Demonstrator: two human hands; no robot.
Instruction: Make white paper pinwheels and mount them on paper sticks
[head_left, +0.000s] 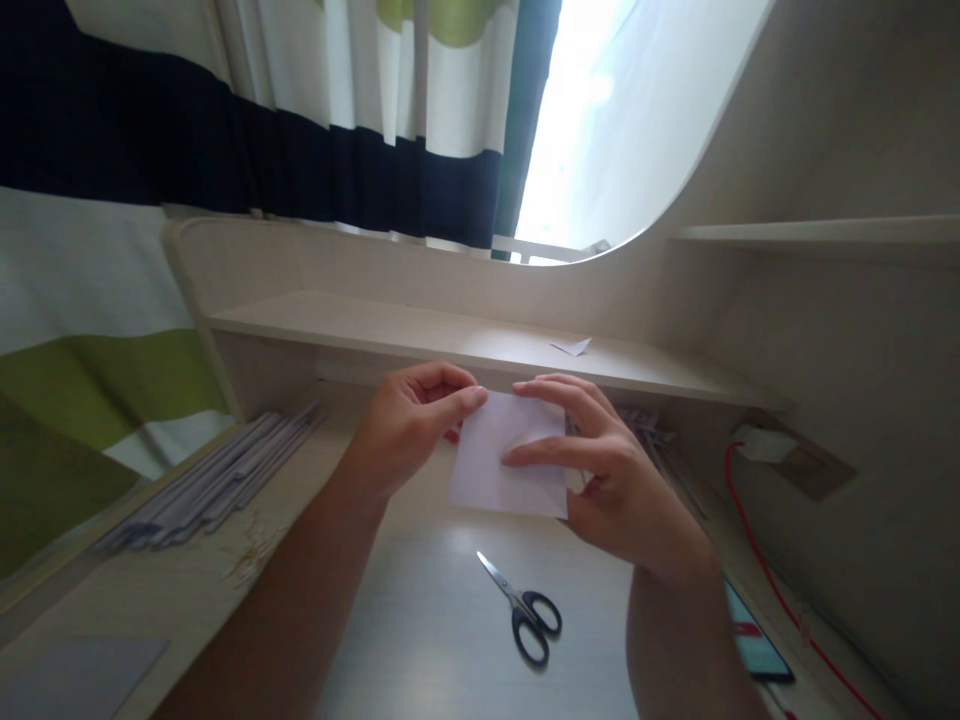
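A small white sheet of paper point(480, 470) is held up above the desk between both hands. Its upper left corner is pinched between the thumb and fingers of my left hand point(409, 425). My right hand point(600, 465) grips the right side, two fingers lying across the front and the thumb at the lower right edge, partly behind it. Below the paper, scissors point(521, 605) with black handles lie on the desk, blades pointing up and left and looking closed.
Folded paper strips point(217, 480) lie at the left, beside thin scraps point(255, 550). A paper sheet point(82, 680) is at lower left. A paper triangle point(574, 347) sits on the shelf point(420, 325). A phone point(756, 635) and red cable point(772, 580) are at right.
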